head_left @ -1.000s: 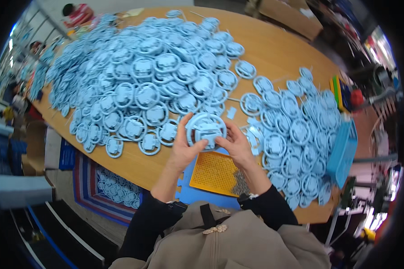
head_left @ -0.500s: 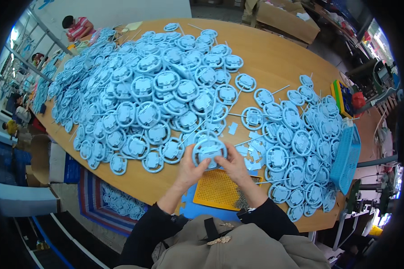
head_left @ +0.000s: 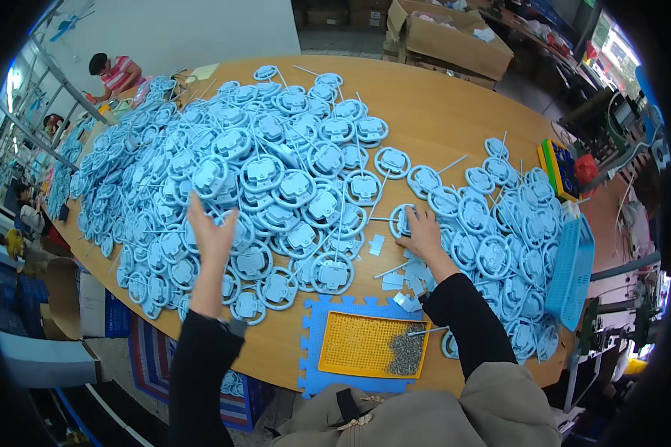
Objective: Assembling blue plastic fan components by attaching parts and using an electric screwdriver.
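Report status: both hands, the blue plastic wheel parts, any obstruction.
Left hand open above the heap of light-blue plastic wheel-shaped parts. Right hand on one wheel part. Nothing obstructing.

There is a single view, from a wide fisheye camera on the person's head. It looks steeply down and forward over the wooden surface (head_left: 455, 112) from close above. The person's own sleeves rise from the lower edge, straight edges bow toward the dark rim, and the floor shows beyond the surface's edges.
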A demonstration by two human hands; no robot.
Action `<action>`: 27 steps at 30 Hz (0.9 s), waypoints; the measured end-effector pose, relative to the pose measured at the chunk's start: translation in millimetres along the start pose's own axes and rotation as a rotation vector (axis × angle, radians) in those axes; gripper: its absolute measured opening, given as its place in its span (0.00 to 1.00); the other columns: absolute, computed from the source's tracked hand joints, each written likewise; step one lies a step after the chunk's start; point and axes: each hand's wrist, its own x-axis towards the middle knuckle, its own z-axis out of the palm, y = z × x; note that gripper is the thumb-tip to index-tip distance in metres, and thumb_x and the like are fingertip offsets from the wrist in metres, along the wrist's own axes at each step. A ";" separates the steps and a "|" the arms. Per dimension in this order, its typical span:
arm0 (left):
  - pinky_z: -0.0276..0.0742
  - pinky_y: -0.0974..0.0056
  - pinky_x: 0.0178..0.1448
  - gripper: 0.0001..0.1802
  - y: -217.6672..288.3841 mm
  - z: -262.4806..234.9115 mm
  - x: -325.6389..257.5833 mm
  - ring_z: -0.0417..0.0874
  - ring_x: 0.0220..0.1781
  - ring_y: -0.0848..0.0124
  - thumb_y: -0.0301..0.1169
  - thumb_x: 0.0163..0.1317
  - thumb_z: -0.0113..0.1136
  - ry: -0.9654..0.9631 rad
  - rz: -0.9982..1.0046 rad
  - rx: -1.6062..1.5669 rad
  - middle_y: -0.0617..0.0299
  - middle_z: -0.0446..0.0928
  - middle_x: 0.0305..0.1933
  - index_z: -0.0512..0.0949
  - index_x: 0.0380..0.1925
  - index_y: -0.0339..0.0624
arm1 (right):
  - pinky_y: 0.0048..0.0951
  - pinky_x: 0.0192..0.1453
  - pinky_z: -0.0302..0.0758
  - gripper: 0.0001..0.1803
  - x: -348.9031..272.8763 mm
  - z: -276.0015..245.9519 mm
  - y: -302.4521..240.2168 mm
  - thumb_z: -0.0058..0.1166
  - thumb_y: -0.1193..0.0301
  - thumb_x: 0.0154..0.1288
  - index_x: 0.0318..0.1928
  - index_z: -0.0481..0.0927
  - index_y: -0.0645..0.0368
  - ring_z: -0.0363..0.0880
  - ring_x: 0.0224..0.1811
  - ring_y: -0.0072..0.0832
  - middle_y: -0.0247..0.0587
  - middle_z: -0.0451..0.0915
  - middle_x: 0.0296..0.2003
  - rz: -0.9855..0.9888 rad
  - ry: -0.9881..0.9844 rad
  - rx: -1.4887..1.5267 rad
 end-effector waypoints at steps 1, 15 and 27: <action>0.72 0.61 0.48 0.43 13.1 9.0 -24.3 0.75 0.46 0.62 0.32 0.49 0.70 -0.166 -0.001 -0.100 0.50 0.71 0.50 0.60 0.65 0.36 | 0.50 0.55 0.69 0.41 -4.6 2.9 7.0 0.71 0.60 0.38 0.57 0.69 0.52 0.67 0.55 0.47 0.47 0.74 0.50 0.041 -0.074 0.034; 0.79 0.67 0.43 0.35 185.4 48.5 -187.5 0.76 0.50 0.71 0.30 0.64 0.57 -1.365 -0.685 -1.109 0.55 0.71 0.55 0.54 0.68 0.37 | 0.32 0.50 0.75 0.30 -115.4 -45.8 -62.4 0.65 0.61 0.52 0.53 0.75 0.64 0.80 0.45 0.35 0.50 0.78 0.47 0.292 -0.108 1.046; 0.84 0.57 0.36 0.31 72.5 -48.3 -165.9 0.81 0.49 0.59 0.30 0.62 0.55 -0.826 -0.974 -1.209 0.52 0.72 0.56 0.58 0.64 0.44 | 0.39 0.48 0.74 0.17 -6.2 29.1 -38.2 0.56 0.72 0.48 0.42 0.77 0.56 0.74 0.47 0.40 0.39 0.77 0.40 -0.522 -0.151 0.166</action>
